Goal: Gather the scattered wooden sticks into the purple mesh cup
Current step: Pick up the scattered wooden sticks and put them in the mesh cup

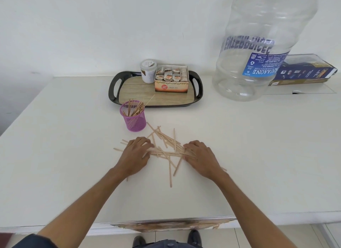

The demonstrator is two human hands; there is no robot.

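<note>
A pile of thin wooden sticks [168, 143] lies scattered on the white table, just in front of the purple mesh cup [133, 116]. The cup stands upright and holds several sticks. My left hand [135, 156] lies palm down on the left end of the pile, fingers curled over several sticks. My right hand [200, 156] presses on the right end, fingers spread over the sticks. A bundle of sticks runs between the two hands. A few loose sticks stick out toward me and to the left.
A black tray [114, 87] with a wood-look base holds a white jar [148, 70] and a tea box [171, 79] behind the cup. A large clear water bottle [258, 50] stands at the right, a dark box [306, 70] behind it. The table edge [166, 222] is near me.
</note>
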